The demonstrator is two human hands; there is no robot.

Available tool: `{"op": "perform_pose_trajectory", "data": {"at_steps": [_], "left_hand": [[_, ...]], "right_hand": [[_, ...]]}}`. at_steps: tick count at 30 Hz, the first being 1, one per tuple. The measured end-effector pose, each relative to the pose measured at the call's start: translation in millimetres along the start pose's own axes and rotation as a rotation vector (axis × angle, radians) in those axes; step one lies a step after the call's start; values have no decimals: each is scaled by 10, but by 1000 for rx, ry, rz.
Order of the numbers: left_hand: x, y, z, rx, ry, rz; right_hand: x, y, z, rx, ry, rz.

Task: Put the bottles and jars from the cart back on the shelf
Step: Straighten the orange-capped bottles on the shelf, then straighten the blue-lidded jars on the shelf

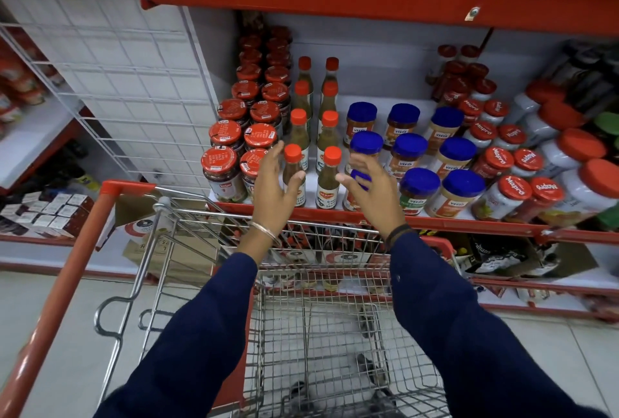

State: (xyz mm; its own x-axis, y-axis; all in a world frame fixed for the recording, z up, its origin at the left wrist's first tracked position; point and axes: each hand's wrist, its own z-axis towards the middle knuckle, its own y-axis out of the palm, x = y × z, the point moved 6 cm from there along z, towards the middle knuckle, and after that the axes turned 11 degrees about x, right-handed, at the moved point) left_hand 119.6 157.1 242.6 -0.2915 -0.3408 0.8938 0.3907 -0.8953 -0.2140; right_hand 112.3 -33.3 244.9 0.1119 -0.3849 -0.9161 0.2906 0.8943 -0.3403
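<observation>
Restocking appears close to finished, judging from how things lie. No bottle or jar can be made out in the wire basket of the cart (335,334); only the floor and the cart's wheels are seen through the mesh. On the shelf (368,213), 2 columns of red-capped green chilli sauce bottles are lined up from front to back, flanked by red-lidded jars (221,173) on the left and blue-lidded jars (418,189) on the right. Little seems left beyond straightening the front row, though the part of the basket under the arms cannot be checked.

The left hand (273,189) is held with fingers spread and relaxed beside the front left sauce bottle (294,176); its thumb appears to rest against the bottle's body, but nothing is gripped. The right hand (371,189) is likewise unclenched, its fingers fanned in front of a blue-lidded jar (363,149). Whether those fingers touch the jar cannot be told. The front right sauce bottle (330,179) stands untouched between the 2 hands.
</observation>
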Motion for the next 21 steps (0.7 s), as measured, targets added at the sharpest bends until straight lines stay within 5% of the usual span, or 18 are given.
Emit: {"op": "perform_pose_trajectory", "data": {"at_steps": [3, 8, 17, 21], "left_hand": [[243, 8, -281, 180, 111, -128], [361, 738, -858, -152, -57, -232], [165, 1909, -1114, -460, -576, -239], [191, 2027, -1103, -490, -599, -266]], "right_hand": [[215, -405, -354, 272, 0, 88], [880, -812, -690, 522, 210, 199], [1308, -886, -317, 170, 353, 209], [1277, -957, -231, 92, 341, 330]]}}
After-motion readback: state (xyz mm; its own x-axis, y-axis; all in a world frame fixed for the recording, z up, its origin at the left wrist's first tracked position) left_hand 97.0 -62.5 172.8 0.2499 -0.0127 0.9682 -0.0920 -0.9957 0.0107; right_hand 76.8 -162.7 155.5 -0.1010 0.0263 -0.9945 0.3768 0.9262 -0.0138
